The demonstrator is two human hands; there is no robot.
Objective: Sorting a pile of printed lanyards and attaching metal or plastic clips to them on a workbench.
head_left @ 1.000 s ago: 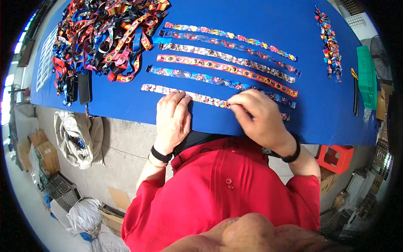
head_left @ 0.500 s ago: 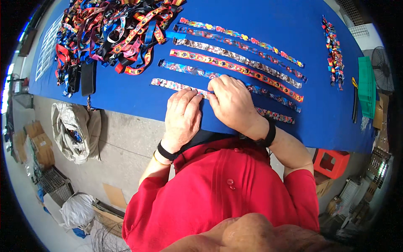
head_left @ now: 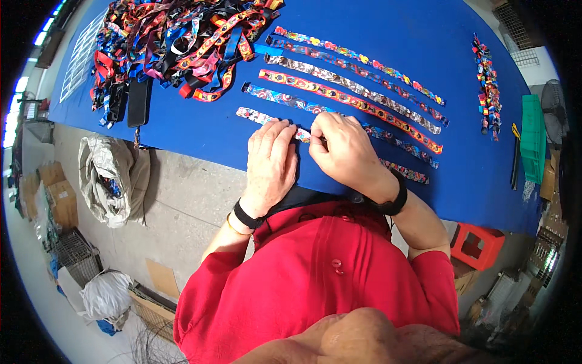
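The nearest of several printed lanyard straps, a pale multicoloured one (head_left: 248, 113), lies near the front edge of the blue table. My left hand (head_left: 272, 148) rests flat on this strap with its fingers stretched out. Just to its right, my right hand (head_left: 344, 148) is closed over the same strap, fingers curled; whatever is between the fingertips is hidden. A short piece of strap shows between the hands. Beyond them, a blue strap (head_left: 273, 96), a red-and-yellow one (head_left: 339, 94), a brown-and-white one (head_left: 339, 79) and others lie flat, roughly parallel.
A tangled heap of lanyards (head_left: 176, 48) covers the table's far left, with a black flat piece (head_left: 138, 103) beside it. A bunched lanyard bundle (head_left: 487, 88) lies at right, near a green bin (head_left: 533, 139). Below the table stand a white sack (head_left: 109, 182) and a red crate (head_left: 478, 247).
My right hand has shifted a little away from the left, its fingers more curled, widening the gap between them. The left hand still rests on the strap. The whole view has shifted slightly.
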